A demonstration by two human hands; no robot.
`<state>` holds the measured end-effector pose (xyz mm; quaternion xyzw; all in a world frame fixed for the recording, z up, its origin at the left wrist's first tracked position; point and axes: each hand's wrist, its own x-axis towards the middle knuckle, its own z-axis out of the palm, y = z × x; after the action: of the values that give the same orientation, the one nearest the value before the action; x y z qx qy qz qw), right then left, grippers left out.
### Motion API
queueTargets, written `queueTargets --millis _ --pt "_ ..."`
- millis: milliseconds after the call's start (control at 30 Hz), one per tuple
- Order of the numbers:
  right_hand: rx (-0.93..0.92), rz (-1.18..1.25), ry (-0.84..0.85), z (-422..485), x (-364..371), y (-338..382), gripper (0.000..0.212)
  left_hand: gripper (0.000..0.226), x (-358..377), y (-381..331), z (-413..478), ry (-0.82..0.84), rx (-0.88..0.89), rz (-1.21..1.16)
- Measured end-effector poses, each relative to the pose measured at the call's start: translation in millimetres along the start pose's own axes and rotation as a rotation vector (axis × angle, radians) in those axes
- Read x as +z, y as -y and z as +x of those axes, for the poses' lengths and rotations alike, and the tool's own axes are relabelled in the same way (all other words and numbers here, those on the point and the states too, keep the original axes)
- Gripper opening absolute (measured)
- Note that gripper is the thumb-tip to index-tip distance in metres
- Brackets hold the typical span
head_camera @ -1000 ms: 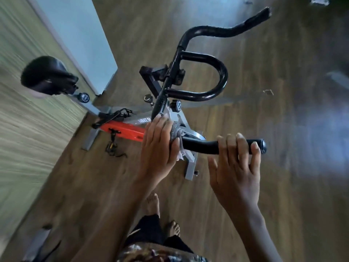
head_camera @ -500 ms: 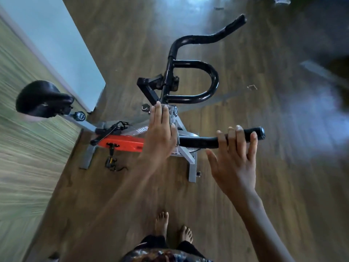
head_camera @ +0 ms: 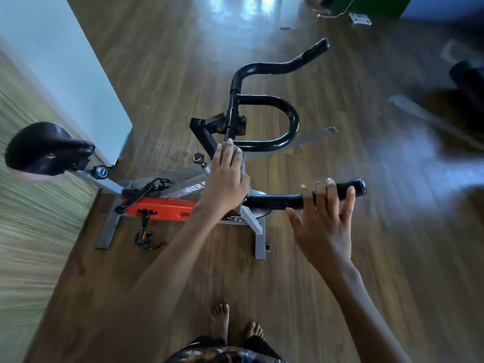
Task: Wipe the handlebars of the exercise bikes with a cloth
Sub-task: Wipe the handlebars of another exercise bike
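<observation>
An exercise bike with an orange and grey frame (head_camera: 162, 209) stands on the wooden floor below me. Its black handlebars (head_camera: 275, 121) curve in a loop with two long grips. My left hand (head_camera: 226, 179) presses a grey cloth (head_camera: 242, 159) around the bar near the centre stem, fingers wrapped over it. The cloth is mostly hidden under the hand. My right hand (head_camera: 324, 224) rests on the near grip (head_camera: 277, 199) close to its end, fingers draped loosely over the bar and spread, thumb out to the left.
The black saddle (head_camera: 47, 148) sticks out at the left, beside a pale blue wall panel (head_camera: 68, 64). A pedal (head_camera: 143, 235) hangs under the frame. My bare feet (head_camera: 235, 326) stand just behind the bike. A dark blurred object (head_camera: 468, 74) sits at the far right.
My left hand has slid with the cloth along the bar from the near grip up toward the centre stem. My right hand's hold on the grip has loosened, fingers spreading.
</observation>
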<state>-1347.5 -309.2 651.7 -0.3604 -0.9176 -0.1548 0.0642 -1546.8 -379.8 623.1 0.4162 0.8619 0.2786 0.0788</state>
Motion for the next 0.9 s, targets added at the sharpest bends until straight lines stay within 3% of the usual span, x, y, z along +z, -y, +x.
queueTargets --millis 267,500,733,900 --pt "-0.026 0.007 -0.013 -3.8 0.1 -3.6 0.056 0.062 12.2 -6.8 -46.9 -0.118 -0.009 -0.230" --pt "-0.012 0.016 0.001 -2.9 2.2 0.3 0.053 0.062 2.7 8.2 -1.2 -0.085 -0.080 -0.313" --pt "-0.017 0.031 -0.036 -3.9 7.1 -0.1 0.051 0.040 37.3 2.1 -67.7 -0.336 0.133 -0.313" --pt "-0.094 0.149 -0.090 -4.5 3.9 -14.3 0.051 0.032 14.2 -5.8 -68.4 -0.519 0.195 -0.314"
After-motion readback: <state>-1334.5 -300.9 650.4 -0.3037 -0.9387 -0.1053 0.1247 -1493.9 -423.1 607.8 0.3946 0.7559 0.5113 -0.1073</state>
